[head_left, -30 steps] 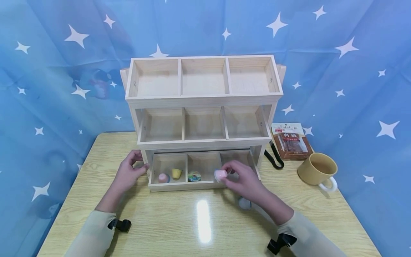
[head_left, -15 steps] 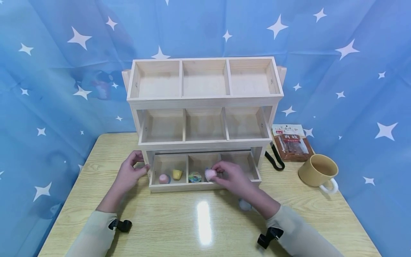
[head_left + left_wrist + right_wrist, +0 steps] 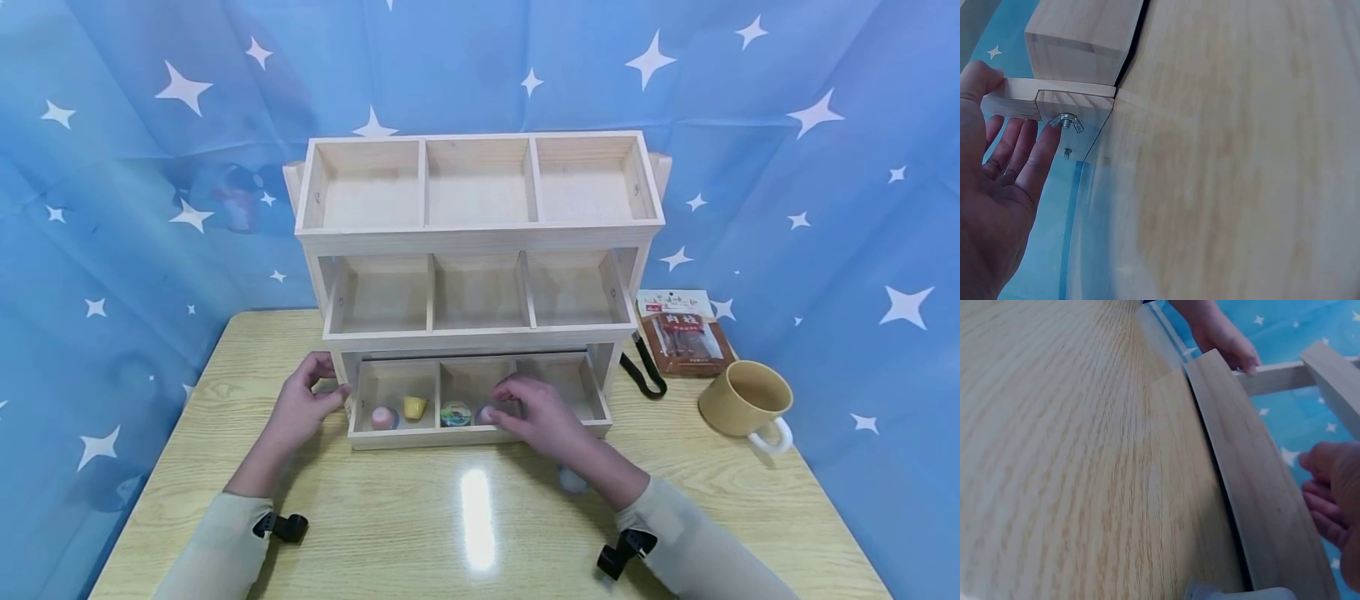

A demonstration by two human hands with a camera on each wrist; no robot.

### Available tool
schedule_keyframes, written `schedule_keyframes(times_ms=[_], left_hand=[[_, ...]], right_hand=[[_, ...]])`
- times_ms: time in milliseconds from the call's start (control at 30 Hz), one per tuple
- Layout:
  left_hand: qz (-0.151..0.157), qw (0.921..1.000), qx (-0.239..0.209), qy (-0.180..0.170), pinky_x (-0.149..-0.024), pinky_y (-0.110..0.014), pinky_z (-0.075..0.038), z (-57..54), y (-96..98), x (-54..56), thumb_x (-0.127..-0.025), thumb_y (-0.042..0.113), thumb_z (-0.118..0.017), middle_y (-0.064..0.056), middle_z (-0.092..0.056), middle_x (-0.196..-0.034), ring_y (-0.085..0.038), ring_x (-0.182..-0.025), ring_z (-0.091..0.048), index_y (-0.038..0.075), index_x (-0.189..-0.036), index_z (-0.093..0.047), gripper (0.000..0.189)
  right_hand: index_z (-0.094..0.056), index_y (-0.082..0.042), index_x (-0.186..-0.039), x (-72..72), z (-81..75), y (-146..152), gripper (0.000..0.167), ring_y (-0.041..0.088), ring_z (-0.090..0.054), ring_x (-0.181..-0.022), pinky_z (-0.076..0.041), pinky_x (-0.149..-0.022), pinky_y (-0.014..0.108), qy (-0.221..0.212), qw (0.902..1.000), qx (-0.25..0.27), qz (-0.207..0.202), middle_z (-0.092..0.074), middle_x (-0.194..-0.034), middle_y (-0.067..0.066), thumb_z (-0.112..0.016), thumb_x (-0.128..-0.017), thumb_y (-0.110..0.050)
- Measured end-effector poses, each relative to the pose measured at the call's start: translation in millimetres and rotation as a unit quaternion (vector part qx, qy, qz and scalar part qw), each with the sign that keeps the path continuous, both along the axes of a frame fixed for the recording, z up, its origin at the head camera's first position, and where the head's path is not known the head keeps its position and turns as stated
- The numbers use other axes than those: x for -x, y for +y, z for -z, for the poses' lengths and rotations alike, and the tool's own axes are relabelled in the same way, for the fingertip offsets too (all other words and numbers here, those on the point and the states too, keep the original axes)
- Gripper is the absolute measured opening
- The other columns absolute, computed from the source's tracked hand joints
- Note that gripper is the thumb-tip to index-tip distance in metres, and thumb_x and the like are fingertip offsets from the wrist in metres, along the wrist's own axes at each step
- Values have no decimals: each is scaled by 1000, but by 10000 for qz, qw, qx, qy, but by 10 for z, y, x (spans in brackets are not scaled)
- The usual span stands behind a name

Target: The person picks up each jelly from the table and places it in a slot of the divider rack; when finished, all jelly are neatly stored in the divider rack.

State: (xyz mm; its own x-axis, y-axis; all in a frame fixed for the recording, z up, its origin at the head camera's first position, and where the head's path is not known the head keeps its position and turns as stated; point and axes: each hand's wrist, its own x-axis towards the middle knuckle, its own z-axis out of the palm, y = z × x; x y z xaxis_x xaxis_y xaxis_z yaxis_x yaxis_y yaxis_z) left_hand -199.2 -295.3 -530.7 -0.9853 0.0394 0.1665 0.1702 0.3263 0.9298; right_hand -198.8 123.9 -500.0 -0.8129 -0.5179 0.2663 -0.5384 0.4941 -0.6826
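My left hand (image 3: pixel 298 402) grips the side post of a three-tier wooden shelf (image 3: pixel 480 240); in the left wrist view its thumb lies over the wood and fingers reach beneath, near a wing nut (image 3: pixel 1067 120). My right hand (image 3: pixel 546 421) is over the bottom tray's middle compartment, thumb and index finger apart. A small pink round cup (image 3: pixel 485 415) lies there, partly behind the thumb. Beside it is a small cup with a colourful lid (image 3: pixel 455 413). The left compartment holds a pink cup (image 3: pixel 384 417) and a yellow cup (image 3: pixel 413 407).
A pale round thing (image 3: pixel 572 479) lies on the table under my right forearm. To the right of the shelf are a black strap (image 3: pixel 642 372), a brown packet (image 3: pixel 684 340) and a tan mug (image 3: pixel 742 397) with a white handle. A starry blue curtain (image 3: pixel 480 67) hangs behind.
My right hand has moved left from the divider into the middle compartment and let go of the pink cup beside the colourful-lidded one. My left hand has stayed on the post.
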Motion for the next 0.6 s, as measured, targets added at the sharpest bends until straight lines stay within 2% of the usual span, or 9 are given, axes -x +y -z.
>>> schedule_keyframes(times_ms=[133,333,533,600], left_hand=[[-19,10000,23,12,-87,-25,-65,-1,6,3,-101,-2,-74,-18,-65,-130,-14,-116,-64,0,-139,-58,42],[10,10000,8,-21,-87,-26,-66,-4,5,7,-100,-3,-74,-19,-64,-131,-16,-116,-64,0,-140,-58,44],[8,10000,40,-38,-88,-25,-65,-2,7,1,-101,-1,-74,-20,-64,-132,-15,-117,-63,0,-141,-58,43],[2,10000,61,-33,-88,-25,-65,-3,5,-4,-101,-1,-74,-21,-64,-132,-15,-117,-63,-1,-141,-57,44]], right_hand=[[-78,-6,-115,-24,-28,13,25,26,-73,-111,-64,-99,52,45,10000,68,25,-78,-115,6,-88,-98,-21],[-77,-10,-110,-118,-49,133,21,22,-73,-105,-65,-95,48,570,9981,210,82,-77,-112,5,-90,-93,-10],[-76,-9,-108,-278,-79,387,25,21,-73,-103,-67,-92,42,848,9956,388,109,-76,-110,4,-89,-89,0],[-76,-8,-109,-344,-103,485,25,22,-73,-102,-68,-86,40,848,9956,363,138,-75,-109,4,-89,-89,0]])
